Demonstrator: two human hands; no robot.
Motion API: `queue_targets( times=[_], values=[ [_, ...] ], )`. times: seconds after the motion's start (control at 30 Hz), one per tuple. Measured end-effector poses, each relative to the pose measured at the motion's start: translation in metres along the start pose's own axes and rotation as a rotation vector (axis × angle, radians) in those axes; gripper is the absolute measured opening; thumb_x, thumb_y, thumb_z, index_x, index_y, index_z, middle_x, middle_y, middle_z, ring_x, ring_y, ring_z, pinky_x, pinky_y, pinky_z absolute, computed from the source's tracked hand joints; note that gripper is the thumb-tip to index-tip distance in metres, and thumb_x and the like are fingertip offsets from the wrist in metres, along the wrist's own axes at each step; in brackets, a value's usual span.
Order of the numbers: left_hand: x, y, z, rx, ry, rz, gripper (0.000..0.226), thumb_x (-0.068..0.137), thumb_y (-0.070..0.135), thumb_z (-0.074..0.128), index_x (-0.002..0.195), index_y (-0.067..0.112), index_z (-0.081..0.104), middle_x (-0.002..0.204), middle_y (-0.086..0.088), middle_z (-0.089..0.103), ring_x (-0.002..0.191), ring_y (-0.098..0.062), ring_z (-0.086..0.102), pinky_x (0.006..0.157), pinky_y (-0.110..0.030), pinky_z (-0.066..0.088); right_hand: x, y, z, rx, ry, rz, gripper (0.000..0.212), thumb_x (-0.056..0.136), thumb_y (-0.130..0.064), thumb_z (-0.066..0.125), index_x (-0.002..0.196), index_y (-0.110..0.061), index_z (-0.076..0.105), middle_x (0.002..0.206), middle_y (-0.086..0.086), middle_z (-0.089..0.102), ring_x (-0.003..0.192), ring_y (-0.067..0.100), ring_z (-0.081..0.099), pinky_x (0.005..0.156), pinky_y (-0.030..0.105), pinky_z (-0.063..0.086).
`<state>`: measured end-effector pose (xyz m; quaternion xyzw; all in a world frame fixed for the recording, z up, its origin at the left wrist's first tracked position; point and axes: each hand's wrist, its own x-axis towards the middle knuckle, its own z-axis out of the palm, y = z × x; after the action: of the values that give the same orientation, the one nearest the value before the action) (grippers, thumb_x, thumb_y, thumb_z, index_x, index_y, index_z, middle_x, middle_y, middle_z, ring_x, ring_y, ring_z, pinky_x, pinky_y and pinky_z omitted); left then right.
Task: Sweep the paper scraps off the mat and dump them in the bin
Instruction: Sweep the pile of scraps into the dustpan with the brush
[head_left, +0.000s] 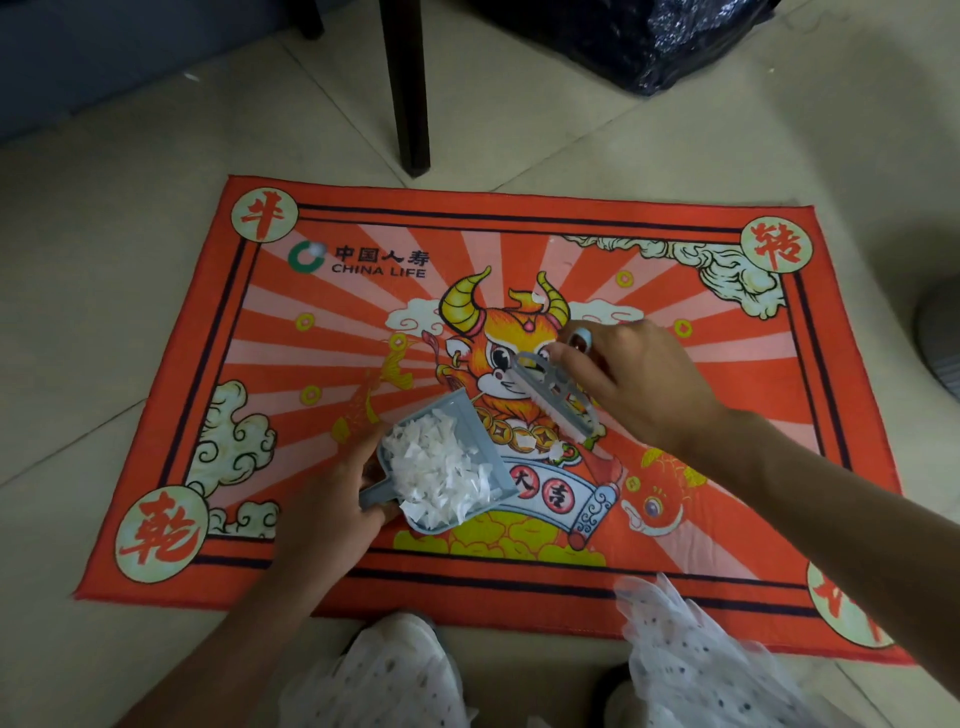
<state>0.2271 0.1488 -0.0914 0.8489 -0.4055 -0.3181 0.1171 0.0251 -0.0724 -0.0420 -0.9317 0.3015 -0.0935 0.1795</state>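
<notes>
A red printed mat (322, 582) lies on the tiled floor. My left hand (327, 499) grips the handle of a small grey dustpan (480, 436), tilted and heaped with white paper scraps (436, 473). My right hand (628, 379) holds a small grey hand brush (550, 397) just right of the pan, bristles down toward the mat. A few loose scraps (558, 451) lie on the mat below the brush, and one small scrap (537, 299) sits near the ox's horn. A bin lined with a black plastic bag (639, 36) stands beyond the mat at the top right.
A dark chair leg (410, 98) stands on the floor just past the mat's far edge. A grey round object (940, 338) shows at the right edge. My knees in white dotted fabric (691, 660) are at the mat's near edge. A tiny scrap (191, 77) lies on the tiles far left.
</notes>
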Motion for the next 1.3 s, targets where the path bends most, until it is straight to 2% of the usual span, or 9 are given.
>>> queue_targets(
  times=[0.13, 0.23, 0.33, 0.5, 0.63, 0.77, 0.9, 1.07, 1.3],
  values=[
    [-0.004, 0.004, 0.002, 0.035, 0.010, -0.020, 0.088, 0.080, 0.017, 0.071, 0.148, 0.047, 0.024, 0.110, 0.003, 0.065, 0.096, -0.018, 0.064, 0.072, -0.034, 0.053, -0.011, 0.002, 0.004, 0.078, 0.025, 0.008, 0.035, 0.099, -0.035, 0.042, 0.067, -0.020, 0.042, 0.043, -0.004, 0.030, 0.039, 0.013, 0.035, 0.045, 0.032, 0.026],
    [-0.006, 0.008, 0.006, 0.098, 0.015, -0.014, 0.086, 0.082, 0.019, 0.069, 0.149, 0.045, 0.021, 0.101, 0.002, 0.066, 0.087, -0.017, 0.065, 0.072, -0.036, 0.055, -0.020, -0.001, 0.009, 0.142, 0.032, -0.006, 0.033, 0.100, -0.035, 0.039, 0.069, -0.023, 0.038, 0.044, -0.001, 0.035, 0.040, 0.018, 0.037, 0.044, 0.040, 0.034],
    [-0.008, 0.012, 0.010, 0.084, 0.011, -0.022, 0.084, 0.085, 0.023, 0.067, 0.150, 0.045, 0.018, 0.111, 0.002, 0.065, 0.097, -0.020, 0.064, 0.077, -0.035, 0.053, -0.023, -0.003, 0.013, 0.160, 0.018, -0.001, 0.038, 0.099, -0.040, 0.035, 0.072, -0.017, 0.049, 0.046, -0.001, 0.042, 0.042, 0.020, 0.043, 0.046, 0.040, 0.037],
    [-0.008, 0.016, 0.012, 0.068, 0.013, -0.036, 0.085, 0.085, 0.027, 0.069, 0.149, 0.048, 0.016, 0.121, 0.002, 0.064, 0.105, -0.021, 0.064, 0.078, -0.032, 0.052, -0.027, -0.004, 0.015, 0.191, 0.001, -0.008, 0.036, 0.099, -0.040, 0.039, 0.075, -0.017, 0.052, 0.047, -0.003, 0.046, 0.042, 0.014, 0.043, 0.045, 0.036, 0.034],
    [-0.009, 0.017, 0.012, 0.086, 0.015, -0.035, 0.084, 0.087, 0.026, 0.067, 0.149, 0.048, 0.015, 0.119, 0.001, 0.064, 0.101, -0.021, 0.065, 0.074, -0.032, 0.052, -0.028, -0.011, 0.014, 0.196, -0.005, -0.005, 0.036, 0.099, -0.037, 0.040, 0.072, -0.015, 0.052, 0.044, -0.003, 0.038, 0.041, 0.015, 0.040, 0.045, 0.031, 0.026],
    [-0.009, 0.017, 0.011, 0.113, 0.014, -0.047, 0.085, 0.087, 0.026, 0.066, 0.150, 0.047, 0.013, 0.113, 0.002, 0.066, 0.093, -0.019, 0.067, 0.070, -0.032, 0.052, -0.022, -0.013, 0.008, 0.223, 0.048, 0.017, 0.036, 0.099, -0.035, 0.041, 0.070, -0.016, 0.051, 0.041, -0.007, 0.033, 0.038, 0.011, 0.037, 0.044, 0.031, 0.029],
    [-0.010, 0.016, 0.012, 0.112, 0.020, -0.044, 0.086, 0.087, 0.025, 0.067, 0.152, 0.043, 0.014, 0.112, -0.001, 0.068, 0.092, -0.020, 0.068, 0.071, -0.033, 0.054, -0.016, -0.007, 0.002, 0.189, 0.080, 0.015, 0.037, 0.100, -0.033, 0.041, 0.069, -0.015, 0.050, 0.041, -0.008, 0.028, 0.037, 0.009, 0.033, 0.043, 0.026, 0.022],
    [-0.010, 0.017, 0.014, 0.146, 0.021, -0.057, 0.086, 0.087, 0.024, 0.064, 0.151, 0.046, 0.010, 0.110, -0.002, 0.067, 0.094, -0.020, 0.067, 0.068, -0.031, 0.051, -0.024, 0.002, 0.011, 0.127, 0.010, -0.004, 0.043, 0.099, -0.044, 0.033, 0.073, -0.016, 0.053, 0.047, -0.001, 0.047, 0.042, 0.017, 0.045, 0.045, 0.040, 0.038],
    [-0.010, 0.014, 0.013, 0.089, 0.027, -0.036, 0.084, 0.087, 0.022, 0.064, 0.150, 0.046, 0.014, 0.115, -0.002, 0.067, 0.098, -0.021, 0.066, 0.073, -0.034, 0.053, -0.033, -0.005, 0.017, 0.175, -0.009, -0.017, 0.041, 0.098, -0.043, 0.032, 0.075, -0.017, 0.054, 0.050, 0.000, 0.053, 0.042, 0.016, 0.047, 0.044, 0.038, 0.038]
  ],
)
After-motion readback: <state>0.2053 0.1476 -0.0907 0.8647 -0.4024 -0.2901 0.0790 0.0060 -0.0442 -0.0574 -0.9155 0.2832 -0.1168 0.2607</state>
